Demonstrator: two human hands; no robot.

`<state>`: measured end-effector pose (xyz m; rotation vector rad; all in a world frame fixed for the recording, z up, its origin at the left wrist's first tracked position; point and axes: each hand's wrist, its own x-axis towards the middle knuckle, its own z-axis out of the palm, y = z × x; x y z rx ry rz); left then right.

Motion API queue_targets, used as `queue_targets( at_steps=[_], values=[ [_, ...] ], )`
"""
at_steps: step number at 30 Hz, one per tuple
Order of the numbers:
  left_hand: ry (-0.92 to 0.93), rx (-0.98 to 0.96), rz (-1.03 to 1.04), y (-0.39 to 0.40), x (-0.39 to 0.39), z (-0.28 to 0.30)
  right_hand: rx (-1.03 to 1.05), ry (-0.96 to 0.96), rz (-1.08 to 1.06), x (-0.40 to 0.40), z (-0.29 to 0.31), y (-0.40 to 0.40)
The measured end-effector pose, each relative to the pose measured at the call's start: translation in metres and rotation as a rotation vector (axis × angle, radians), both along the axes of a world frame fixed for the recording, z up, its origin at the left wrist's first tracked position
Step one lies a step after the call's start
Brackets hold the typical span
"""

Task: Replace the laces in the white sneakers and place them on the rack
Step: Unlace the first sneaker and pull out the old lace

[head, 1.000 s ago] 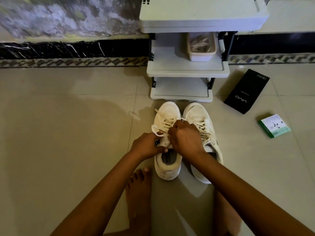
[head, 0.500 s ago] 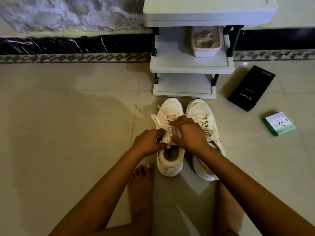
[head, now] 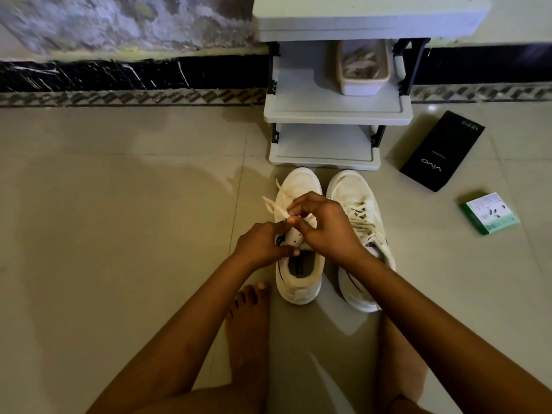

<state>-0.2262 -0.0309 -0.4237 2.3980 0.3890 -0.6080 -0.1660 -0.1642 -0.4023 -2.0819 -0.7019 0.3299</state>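
We pinch the lace (head: 276, 209) with both hands, left hand (head: 263, 245) and right hand (head: 325, 227), over the left sneaker (head: 300, 264), whose toe points toward the rack (head: 337, 113).

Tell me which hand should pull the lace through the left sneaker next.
Right. The right hand already pinches the lace above the left sneaker, likely free to draw it out, while the left hand steadies the sneaker's collar.
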Motion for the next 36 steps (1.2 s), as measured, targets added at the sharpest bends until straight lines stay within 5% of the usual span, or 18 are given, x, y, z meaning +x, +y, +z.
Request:
queue_targets(
  at_steps=[6,12,17,19,21,24,26,32,36],
  values=[
    [-0.019,-0.013,0.019,0.000,-0.003,0.001,-0.645,-0.282,0.142,0.002,-0.015,-0.009],
    [-0.002,0.013,0.005,0.001,-0.003,-0.001,-0.655,-0.445,0.150,-0.002,-0.009,-0.002],
    [-0.019,-0.001,-0.005,0.002,-0.003,0.000,-0.057,0.042,0.054,0.003,0.004,-0.007],
    [-0.025,-0.005,-0.002,0.002,-0.003,0.000,0.077,0.082,0.052,0.002,0.007,-0.005],
    [-0.018,-0.011,0.004,0.002,-0.003,-0.001,0.005,0.024,0.047,0.002,0.004,-0.006],
    [-0.017,-0.017,0.012,0.002,-0.004,-0.001,-0.531,-0.264,0.179,0.003,-0.006,-0.009],
    [-0.022,-0.007,-0.001,0.002,-0.005,-0.002,-0.660,-0.351,0.186,0.003,-0.011,-0.012],
    [-0.011,0.003,-0.012,0.003,-0.004,-0.003,-0.643,-0.429,0.143,0.000,-0.002,-0.002],
    [-0.011,-0.002,0.007,0.002,-0.004,-0.002,-0.401,-0.189,-0.001,0.002,-0.002,0.000]
  ],
)
